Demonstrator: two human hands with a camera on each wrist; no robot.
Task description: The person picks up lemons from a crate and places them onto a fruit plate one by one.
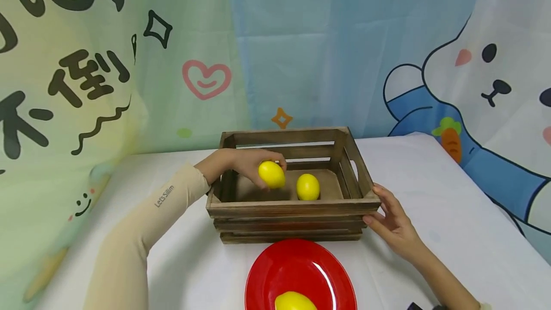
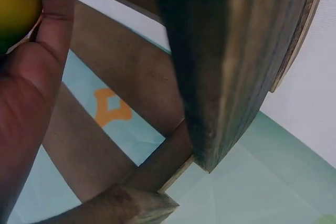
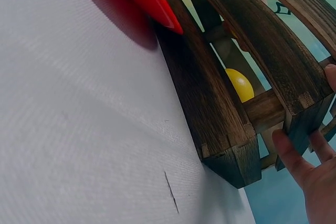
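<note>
Lemon [image 1: 271,174] gripped by left hand [image 1: 245,165] inside wooden crate [image 1: 292,208]; second lemon [image 1: 308,187] on crate floor; right hand [image 1: 393,224], fingers straight, steadies crate corner on bench [image 1: 430,195].

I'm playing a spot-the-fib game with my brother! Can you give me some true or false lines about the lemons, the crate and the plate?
1. The left hand holds a lemon inside the wooden crate. True.
2. The plate is blue. False: it is red.
3. The right hand touches the crate's corner with straight fingers. True.
4. The plate has nothing on it. False: a lemon on the plate shows at its near edge.
5. A second lemon lies in the crate. True.
</note>
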